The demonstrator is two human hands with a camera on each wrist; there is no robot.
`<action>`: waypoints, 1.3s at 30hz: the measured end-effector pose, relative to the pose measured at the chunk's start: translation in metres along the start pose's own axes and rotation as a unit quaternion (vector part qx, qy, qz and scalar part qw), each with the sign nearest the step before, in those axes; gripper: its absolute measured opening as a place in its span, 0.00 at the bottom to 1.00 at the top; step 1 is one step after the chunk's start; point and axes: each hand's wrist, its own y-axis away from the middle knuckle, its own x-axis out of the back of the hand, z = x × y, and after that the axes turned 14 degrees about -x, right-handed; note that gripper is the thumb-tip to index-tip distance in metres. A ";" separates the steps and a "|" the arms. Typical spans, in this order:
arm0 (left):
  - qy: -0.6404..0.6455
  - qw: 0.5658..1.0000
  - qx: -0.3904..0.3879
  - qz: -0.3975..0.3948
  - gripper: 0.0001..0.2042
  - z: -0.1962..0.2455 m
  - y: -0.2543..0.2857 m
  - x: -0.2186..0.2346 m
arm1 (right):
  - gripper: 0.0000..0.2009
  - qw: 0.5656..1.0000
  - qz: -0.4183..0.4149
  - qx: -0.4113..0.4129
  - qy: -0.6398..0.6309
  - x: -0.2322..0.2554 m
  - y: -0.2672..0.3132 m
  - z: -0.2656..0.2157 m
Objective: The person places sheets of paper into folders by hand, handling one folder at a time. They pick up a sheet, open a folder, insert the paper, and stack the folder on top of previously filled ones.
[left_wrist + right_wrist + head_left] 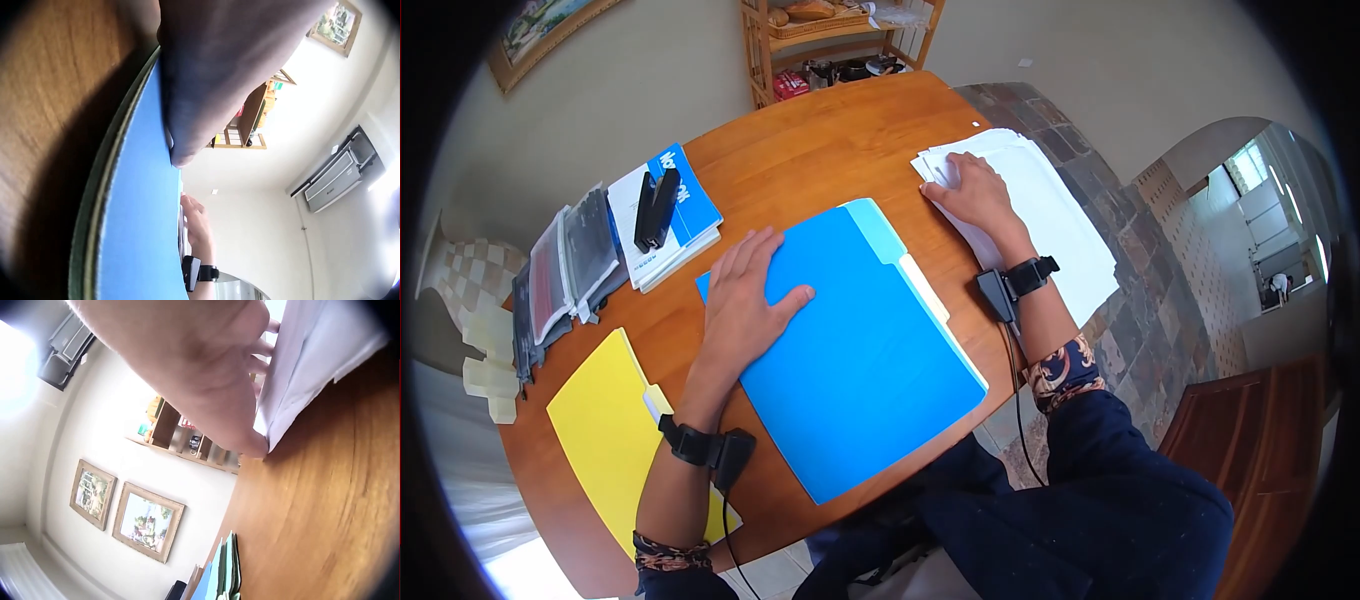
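A blue folder (pixel 860 350) lies on the wooden table, with a light blue tabbed folder (pixel 876 228) showing beneath its far edge. My left hand (pixel 745 305) rests on the blue folder's left side, fingers extended and thumb spread. At the right, my right hand (pixel 975 195) lies on a stack of white paper (pixel 1050 230), its thumb at the stack's left edge. In the right wrist view the fingers of my right hand (pixel 212 375) reach over the paper (pixel 312 356). The left wrist view shows the folder's layered edge beside my left hand (pixel 219 69).
A yellow folder (pixel 605 430) lies at the left, partly under my left forearm. Behind it are zippered pouches (pixel 585 250) and a notebook (pixel 690 205) with a black stapler (pixel 657 210) on top. A shelf (pixel 830 38) stands beyond the table (pixel 820 125).
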 end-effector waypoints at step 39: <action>0.124 0.981 0.008 0.148 0.23 0.001 -0.004 0.005 | 0.15 0.832 -0.110 0.058 -0.541 0.032 0.044 -0.045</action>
